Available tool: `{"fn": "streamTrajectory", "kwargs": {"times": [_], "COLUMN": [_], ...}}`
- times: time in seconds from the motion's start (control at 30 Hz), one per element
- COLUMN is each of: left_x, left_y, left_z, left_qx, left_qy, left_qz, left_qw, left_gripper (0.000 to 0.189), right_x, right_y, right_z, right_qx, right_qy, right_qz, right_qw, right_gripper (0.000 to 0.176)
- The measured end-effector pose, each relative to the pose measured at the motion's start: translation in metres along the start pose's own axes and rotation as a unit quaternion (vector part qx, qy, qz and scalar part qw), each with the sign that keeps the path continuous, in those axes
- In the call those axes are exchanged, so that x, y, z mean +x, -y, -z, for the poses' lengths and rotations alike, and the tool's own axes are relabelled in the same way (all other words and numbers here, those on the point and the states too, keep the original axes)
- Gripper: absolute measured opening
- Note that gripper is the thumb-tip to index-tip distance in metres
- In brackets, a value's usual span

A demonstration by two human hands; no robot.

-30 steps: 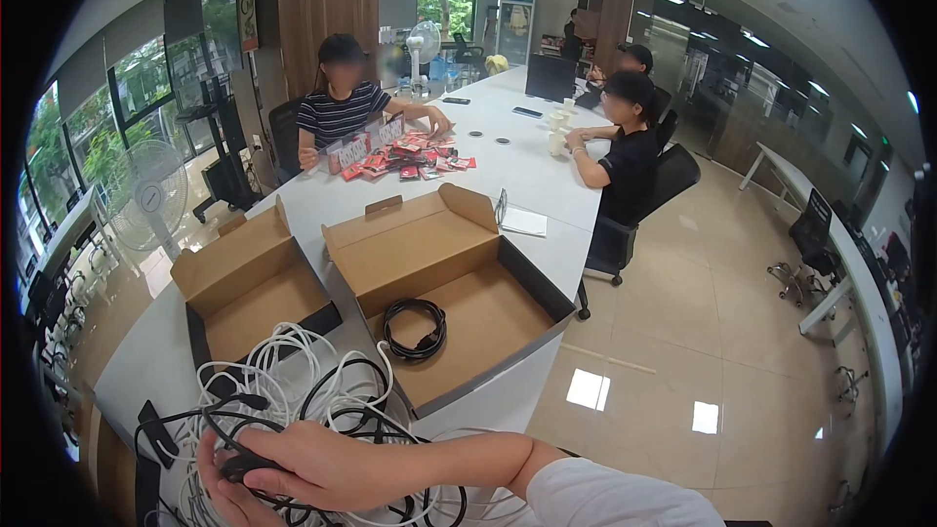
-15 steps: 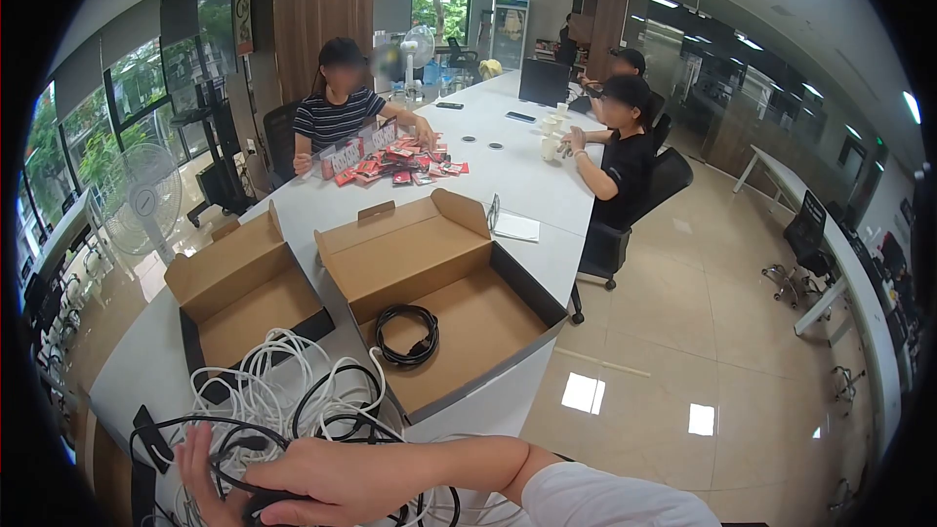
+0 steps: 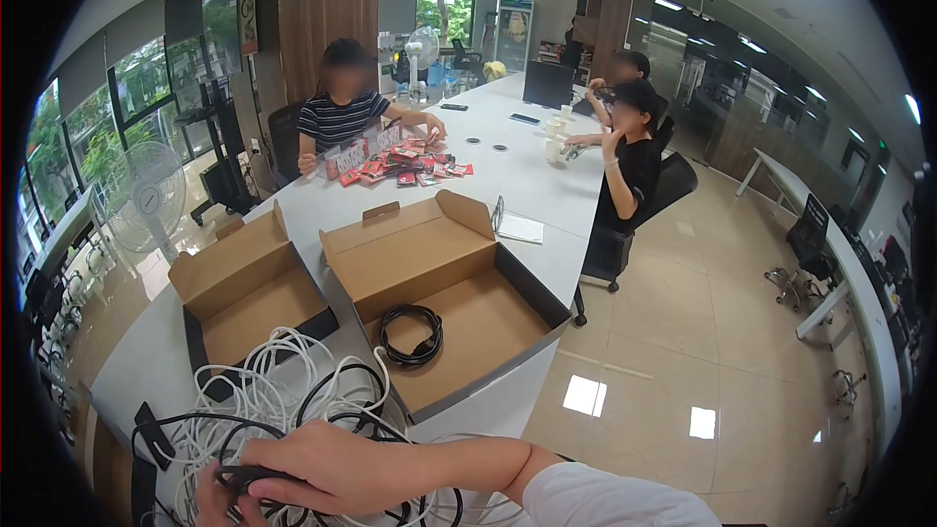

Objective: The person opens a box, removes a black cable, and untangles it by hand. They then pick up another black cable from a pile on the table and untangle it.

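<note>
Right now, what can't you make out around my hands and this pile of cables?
Left hand: head view, mostly cut off by the bottom edge and partly behind the right hand; grip unclear.
Black cable gripped by the right hand: its end is hidden inside the grip.
Cable tangle: too knotted to count the cables.
Red packets far up the table: too small to read.

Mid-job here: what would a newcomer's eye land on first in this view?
The tangle of white and black cables at the near end of the table, with the right hand closed on a black cable from it. Just beyond stand two open cardboard boxes: the right box holds one coiled cable, the left box shows none. Farther up the table, a heap of red packets lies before a person in a striped shirt.
</note>
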State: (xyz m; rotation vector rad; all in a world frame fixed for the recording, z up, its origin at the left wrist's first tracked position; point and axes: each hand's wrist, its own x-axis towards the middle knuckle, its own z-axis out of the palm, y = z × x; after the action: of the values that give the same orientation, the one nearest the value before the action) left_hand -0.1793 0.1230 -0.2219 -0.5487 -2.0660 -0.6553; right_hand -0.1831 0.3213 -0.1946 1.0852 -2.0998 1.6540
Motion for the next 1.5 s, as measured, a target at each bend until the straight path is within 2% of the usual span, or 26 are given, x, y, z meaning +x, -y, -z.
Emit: {"fn": "streamTrajectory", "kwargs": {"times": [0.03,0.27,0.33,0.47,0.57,0.67,0.77,0.87,0.97,1.07,1.17,1.2,1.3,1.37,1.4,1.43,1.5], "left_x": [0.004,-0.001,0.004,0.006,0.001,-0.001,0.0,-0.008,0.019,0.018,0.006,0.004,0.01,0.024,0.026,0.011,0.007], "left_y": [-0.008,-0.006,-0.014,-0.019,-0.007,-0.014,-0.009,0.002,-0.031,-0.02,0.003,0.006,-0.012,-0.028,-0.03,-0.006,0.0], "left_z": [0.002,0.001,0.001,0.0,-0.005,-0.015,-0.011,-0.018,-0.012,0.001,0.003,0.005,0.005,0.005,0.008,0.0,-0.008], "left_qx": [-0.003,0.07,0.046,-0.046,-0.181,-0.184,-0.132,-0.234,-0.22,-0.284,-0.324,-0.335,-0.429,-0.482,-0.505,-0.496,-0.571], "left_qy": [0.021,0.016,0.014,0.053,0.161,0.114,0.15,0.115,0.039,0.154,0.24,0.257,0.196,0.208,0.211,0.234,0.21], "left_qz": [0.02,0.042,0.061,0.115,0.198,0.137,0.108,0.146,0.082,0.14,0.233,0.295,0.335,0.313,0.305,0.281,0.312], "left_qw": [1.0,0.997,0.997,0.991,0.95,0.967,0.974,0.954,0.971,0.936,0.885,0.858,0.816,0.791,0.779,0.788,0.729], "left_gripper": [0.04,0.051,0.052,0.053,0.072,0.071,0.074,0.073,0.051,0.044,0.039,0.038,0.033,0.027,0.024,0.082,0.064], "right_x": [0.0,0.0,0.001,0.0,-0.002,-0.003,-0.002,-0.002,-0.001,0.002,0.007,0.01,0.014,0.019,0.017,0.016,0.018], "right_y": [-0.004,0.003,0.005,0.005,0.001,0.0,-0.003,-0.006,-0.006,-0.004,-0.01,-0.017,-0.027,-0.042,-0.042,-0.042,-0.045], "right_z": [-0.001,-0.006,-0.008,-0.011,-0.013,-0.015,-0.019,-0.02,-0.02,-0.016,-0.012,-0.011,-0.003,-0.007,-0.003,0.001,0.002], "right_qx": [-0.019,-0.014,-0.004,-0.026,-0.041,-0.056,-0.067,-0.068,-0.052,-0.004,0.05,0.057,0.091,0.11,0.119,0.132,0.18], "right_qy": [-0.007,-0.011,-0.016,-0.042,-0.045,-0.039,-0.049,-0.054,-0.065,-0.086,-0.114,-0.13,-0.162,-0.201,-0.184,-0.187,-0.174], "right_qz": [0.018,0.025,0.01,0.052,0.067,0.075,0.09,0.099,0.113,0.113,0.074,0.062,0.031,0.041,0.002,-0.025,-0.081], "right_qw": [1.0,1.0,1.0,0.997,0.996,0.995,0.992,0.991,0.99,0.99,0.989,0.988,0.982,0.973,0.976,0.973,0.965], "right_gripper": [0.019,0.022,0.023,0.027,0.028,0.025,0.022,0.02,0.019,0.017,0.017,0.018,0.021,0.021,0.022,0.022,0.022]}}
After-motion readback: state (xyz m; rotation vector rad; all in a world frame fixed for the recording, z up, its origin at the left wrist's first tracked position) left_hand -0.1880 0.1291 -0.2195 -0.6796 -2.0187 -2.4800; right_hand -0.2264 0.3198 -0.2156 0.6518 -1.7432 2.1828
